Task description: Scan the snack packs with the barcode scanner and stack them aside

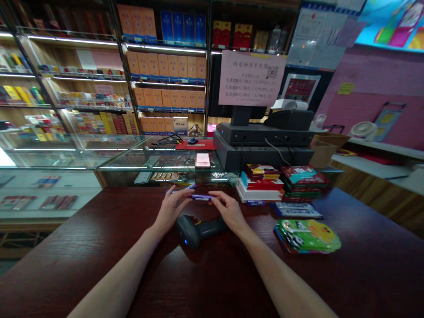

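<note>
Between my two hands a small purple stick-shaped packet (201, 198) is held level above the dark table. My left hand (172, 206) pinches its left end, and my right hand (229, 212) grips the right end between thumb and fingers. Behind my left fingers another purple packet (190, 187) shows in part; whether that hand touches it I cannot tell. A dark barcode scanner (190, 233) with a blue light lies on the table just below my hands, its handle pointing right and partly hidden by my right hand. One more purple packet (256, 203) lies to the right.
Stacked boxes and packets (260, 187) stand at the right, beside dark green and red packs (303, 181). Nearer are a blue-white packet (298, 210) and a green panda-print pack (306, 236). Behind are a glass counter (159, 161) and a cash register (265, 141) carrying a paper sign.
</note>
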{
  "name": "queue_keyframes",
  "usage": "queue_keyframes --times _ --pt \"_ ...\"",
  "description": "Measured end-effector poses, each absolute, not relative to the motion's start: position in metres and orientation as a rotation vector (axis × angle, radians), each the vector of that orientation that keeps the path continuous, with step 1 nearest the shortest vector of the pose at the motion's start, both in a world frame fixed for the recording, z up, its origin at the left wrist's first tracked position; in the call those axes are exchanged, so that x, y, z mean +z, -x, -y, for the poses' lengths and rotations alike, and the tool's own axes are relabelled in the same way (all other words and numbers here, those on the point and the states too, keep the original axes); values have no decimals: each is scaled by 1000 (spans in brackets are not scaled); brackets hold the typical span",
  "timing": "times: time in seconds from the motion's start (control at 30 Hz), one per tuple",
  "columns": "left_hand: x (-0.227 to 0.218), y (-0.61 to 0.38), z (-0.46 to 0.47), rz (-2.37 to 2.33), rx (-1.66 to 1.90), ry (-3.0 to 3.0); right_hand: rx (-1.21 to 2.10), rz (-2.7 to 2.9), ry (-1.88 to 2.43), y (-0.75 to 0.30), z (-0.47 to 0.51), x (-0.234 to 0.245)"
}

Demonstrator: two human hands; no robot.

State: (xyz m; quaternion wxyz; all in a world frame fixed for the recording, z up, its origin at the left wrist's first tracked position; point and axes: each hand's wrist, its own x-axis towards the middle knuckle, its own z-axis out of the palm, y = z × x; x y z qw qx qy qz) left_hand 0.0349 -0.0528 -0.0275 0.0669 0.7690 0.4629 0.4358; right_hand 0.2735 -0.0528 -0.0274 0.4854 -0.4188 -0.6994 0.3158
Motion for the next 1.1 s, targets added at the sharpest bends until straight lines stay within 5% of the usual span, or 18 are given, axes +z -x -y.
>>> queue_keyframes --times 1.1 --pt "-32 -34 48 -1305 1238 -2212 741 1787 1086 -274 53 -30"
